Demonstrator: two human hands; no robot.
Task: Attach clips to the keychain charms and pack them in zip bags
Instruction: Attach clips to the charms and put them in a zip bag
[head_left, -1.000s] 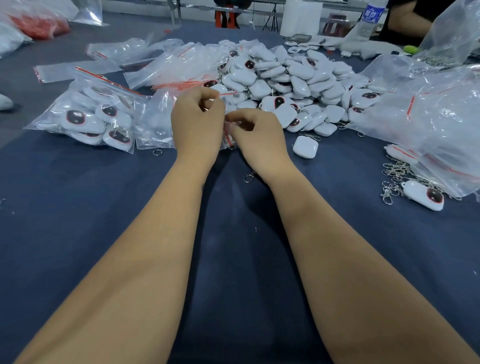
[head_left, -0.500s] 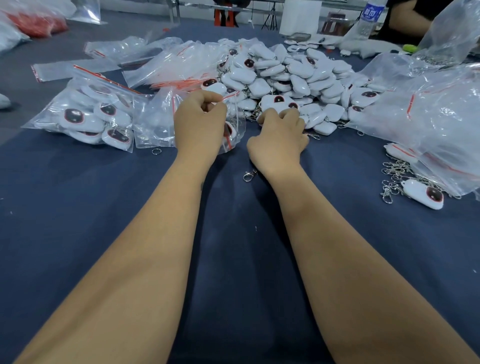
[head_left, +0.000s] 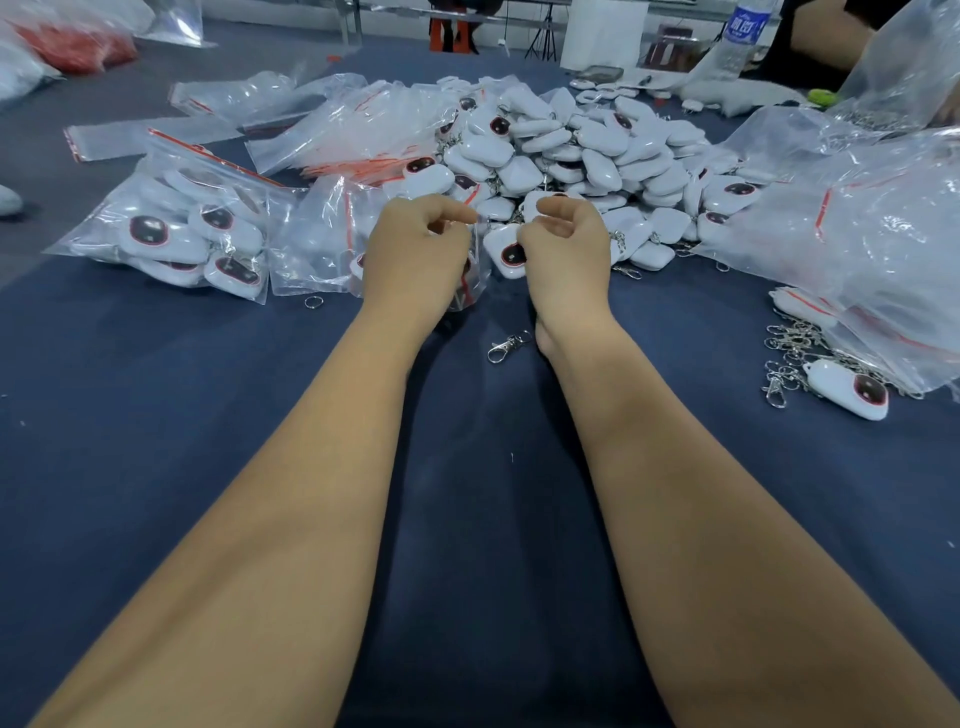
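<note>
two bare hands raised side by side over a dark blue table (head_left: 156, 467), close together but not touching. left hand (head_left: 415, 260) with fingers curled, thumb and forefinger pinching the mouth of a small clear zip bag (head_left: 470, 280) that hangs under it down to the table, something white and dark red inside. right hand (head_left: 569, 254) with fingers curled inward, gripping one white charm (head_left: 506, 254) with a dark red oval face, held just right of the bag's mouth, not yet inside. one loose metal clip (head_left: 508, 347) flat on the table just beside the right wrist. one small split ring (head_left: 313, 302) lying near the left-hand bags. behind the hands, a big heap of white charms (head_left: 597, 156), far too many to count, some face up and showing the red oval, some with clips on. to the left, one filled zip bag (head_left: 197, 228) with red seal strip, about six charms visible in it, and a second clear bag (head_left: 322, 244) next to it, contents hard to tell. farther back, a stack of flat empty bags (head_left: 358, 130). on the right, a large crumpled plastic bag (head_left: 857, 234), a tangle of spare clips (head_left: 789, 353) beside it, uncountable, and one single charm (head_left: 847, 389) lying face up at the edge of that tangle. one water bottle (head_left: 740, 36) at the far right end.
</note>
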